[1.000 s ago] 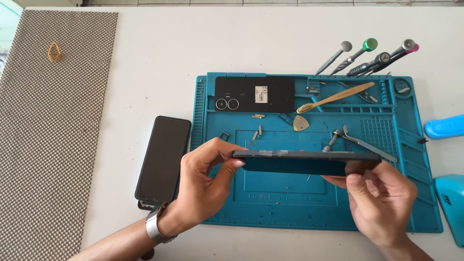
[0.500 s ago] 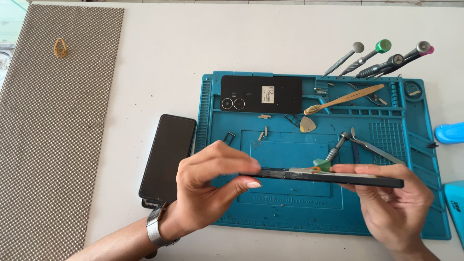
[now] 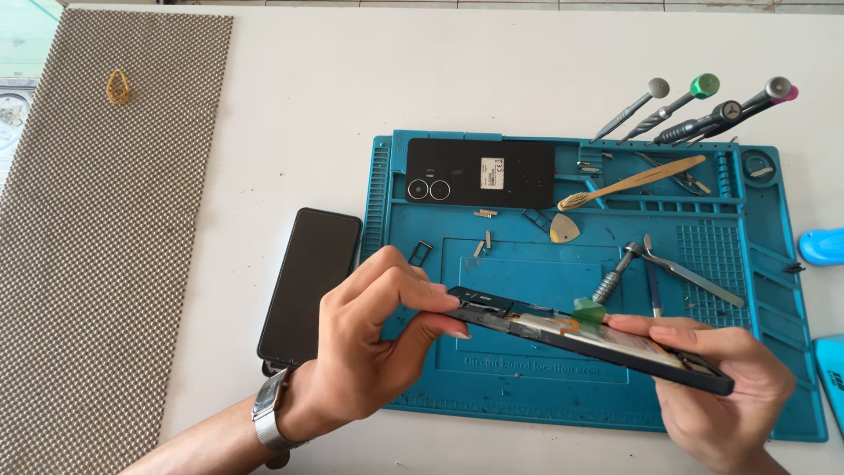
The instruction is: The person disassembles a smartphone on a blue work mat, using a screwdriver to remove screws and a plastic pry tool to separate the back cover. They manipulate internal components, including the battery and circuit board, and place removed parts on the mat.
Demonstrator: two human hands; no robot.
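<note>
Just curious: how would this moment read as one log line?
left hand: grips opened phone end | right hand: holds other end | below: blue mat

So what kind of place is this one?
Probably a phone repair bench: a blue repair mat with screwdrivers, tweezers, and both hands holding an opened phone frame.

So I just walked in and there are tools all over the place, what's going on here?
A person holds an opened black phone body above a teal rubber work mat, the left hand pinching one end and the right hand the other. It is tilted, with its insides and a green tab facing up. A black back cover with camera rings lies on the mat, a dark screen panel beside it, and screwdrivers and metal tweezers are nearby.
</note>
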